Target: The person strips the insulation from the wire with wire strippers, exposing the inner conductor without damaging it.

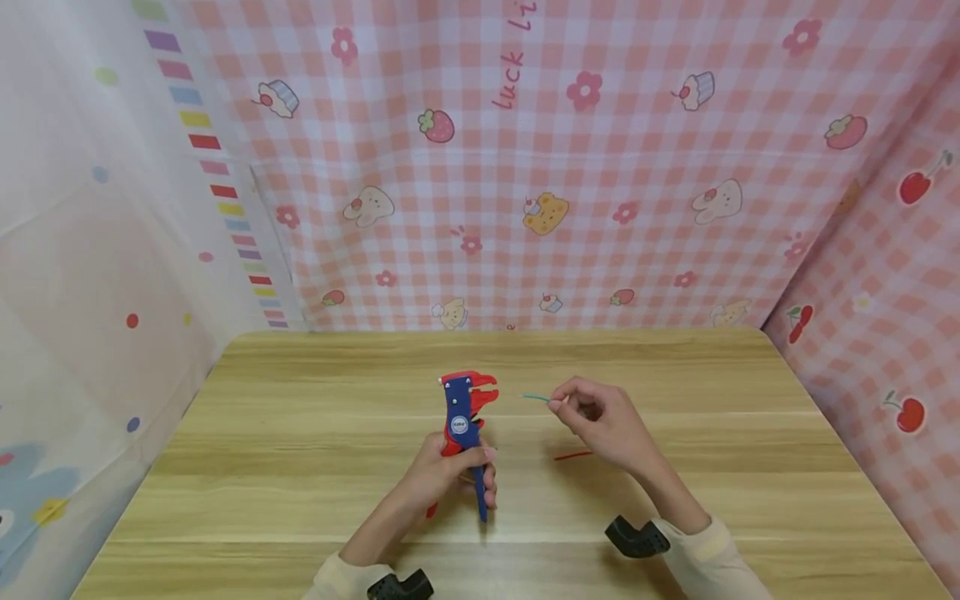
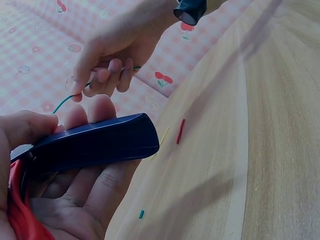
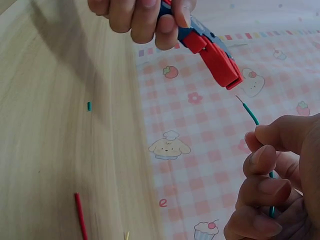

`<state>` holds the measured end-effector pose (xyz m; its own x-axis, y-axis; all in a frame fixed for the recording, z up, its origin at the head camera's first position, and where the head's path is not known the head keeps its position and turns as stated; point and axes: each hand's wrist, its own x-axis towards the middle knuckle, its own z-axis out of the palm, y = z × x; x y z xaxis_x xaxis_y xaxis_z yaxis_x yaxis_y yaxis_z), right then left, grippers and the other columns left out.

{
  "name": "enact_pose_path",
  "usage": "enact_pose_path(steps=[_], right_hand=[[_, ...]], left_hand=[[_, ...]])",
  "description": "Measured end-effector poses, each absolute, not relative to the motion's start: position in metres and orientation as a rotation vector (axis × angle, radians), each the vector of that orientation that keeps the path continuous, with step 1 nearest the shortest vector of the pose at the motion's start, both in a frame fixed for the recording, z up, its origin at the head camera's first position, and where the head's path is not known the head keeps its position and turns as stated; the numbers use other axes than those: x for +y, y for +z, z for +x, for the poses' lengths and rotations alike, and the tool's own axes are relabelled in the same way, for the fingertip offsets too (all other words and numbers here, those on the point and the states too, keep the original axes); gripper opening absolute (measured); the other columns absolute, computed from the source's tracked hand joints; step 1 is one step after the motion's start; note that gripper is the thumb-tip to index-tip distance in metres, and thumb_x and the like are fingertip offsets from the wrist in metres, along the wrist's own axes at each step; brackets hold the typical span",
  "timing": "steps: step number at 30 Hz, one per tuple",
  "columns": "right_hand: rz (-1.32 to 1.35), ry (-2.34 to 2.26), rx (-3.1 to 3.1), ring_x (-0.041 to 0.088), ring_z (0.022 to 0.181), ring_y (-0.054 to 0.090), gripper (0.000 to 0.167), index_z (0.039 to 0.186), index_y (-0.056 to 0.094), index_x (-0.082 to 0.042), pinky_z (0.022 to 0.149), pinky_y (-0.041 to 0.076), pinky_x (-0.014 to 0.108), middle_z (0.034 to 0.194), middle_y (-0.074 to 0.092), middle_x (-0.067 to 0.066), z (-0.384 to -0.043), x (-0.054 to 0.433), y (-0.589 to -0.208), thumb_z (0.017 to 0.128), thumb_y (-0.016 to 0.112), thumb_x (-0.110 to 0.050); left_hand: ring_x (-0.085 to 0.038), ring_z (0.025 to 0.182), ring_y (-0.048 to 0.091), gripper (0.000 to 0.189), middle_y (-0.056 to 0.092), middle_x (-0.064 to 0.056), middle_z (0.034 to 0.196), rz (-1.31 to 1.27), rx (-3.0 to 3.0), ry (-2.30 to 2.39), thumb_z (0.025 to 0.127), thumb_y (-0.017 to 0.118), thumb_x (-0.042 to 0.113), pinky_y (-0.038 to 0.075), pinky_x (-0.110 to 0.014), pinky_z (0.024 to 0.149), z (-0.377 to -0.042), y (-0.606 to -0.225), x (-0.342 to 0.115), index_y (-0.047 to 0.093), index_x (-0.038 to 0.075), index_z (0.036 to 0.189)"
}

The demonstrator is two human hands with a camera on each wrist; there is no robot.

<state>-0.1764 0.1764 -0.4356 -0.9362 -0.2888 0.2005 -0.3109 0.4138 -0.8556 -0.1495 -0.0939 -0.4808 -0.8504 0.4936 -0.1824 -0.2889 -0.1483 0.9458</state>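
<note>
My left hand (image 1: pixel 438 471) grips a blue and red wire stripper (image 1: pixel 459 408) by its handles, its red jaws pointing right. Across from it, my right hand (image 1: pixel 603 421) pinches a thin green wire (image 1: pixel 536 397) between thumb and forefinger. A short bare metal strand shows at the wire's free end, just apart from the jaws in the head view. The rest of the green wire (image 3: pixel 271 210) runs back under the curled fingers of the right hand. Nothing sits between the stripper's red jaws.
On the wooden table (image 1: pixel 300 467) lie a red wire (image 2: pixel 180 131), a yellow wire (image 2: pixel 165 136) and a small green piece of insulation (image 3: pixel 89 106). A pink checked curtain (image 1: pixel 480 167) hangs behind the table, with more cloth at both sides.
</note>
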Motion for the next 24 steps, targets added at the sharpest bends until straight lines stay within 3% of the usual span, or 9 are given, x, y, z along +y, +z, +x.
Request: enact_pose_path(steps=[8,15,24], right_hand=[[0.543,1.592,-2.644,0.006,0.054,0.045,0.007,0.098,0.071,-0.017,0.048,0.036,0.021,0.064,0.053,0.000,-0.176,0.182,-0.440,0.098,0.071,-0.024],[0.543,1.580,-2.642,0.008,0.056,0.051,0.010,0.099,0.071,-0.012,0.048,0.040,0.021,0.069,0.060,0.003,-0.177,0.187,-0.447,0.097,0.072,-0.022],[0.536,1.567,-2.644,0.007,0.061,0.055,0.006,0.097,0.071,-0.015,0.055,0.046,0.021,0.075,0.067,0.011,-0.176,0.189,-0.453,0.095,0.074,-0.020]], left_hand=[[-0.020,0.066,0.074,0.024,0.071,-0.003,0.074,0.240,1.618,2.039,0.100,0.065,0.019,0.065,-0.045,0.077,-0.150,-0.479,-0.095,0.055,-0.001,0.109],[-0.019,0.067,0.074,0.026,0.071,-0.003,0.075,0.239,1.639,2.022,0.103,0.059,0.014,0.065,-0.044,0.078,-0.152,-0.479,-0.099,0.052,-0.008,0.116],[-0.021,0.069,0.075,0.028,0.072,-0.004,0.077,0.226,1.661,2.006,0.101,0.064,0.021,0.065,-0.043,0.078,-0.157,-0.483,-0.107,0.054,-0.002,0.113]])
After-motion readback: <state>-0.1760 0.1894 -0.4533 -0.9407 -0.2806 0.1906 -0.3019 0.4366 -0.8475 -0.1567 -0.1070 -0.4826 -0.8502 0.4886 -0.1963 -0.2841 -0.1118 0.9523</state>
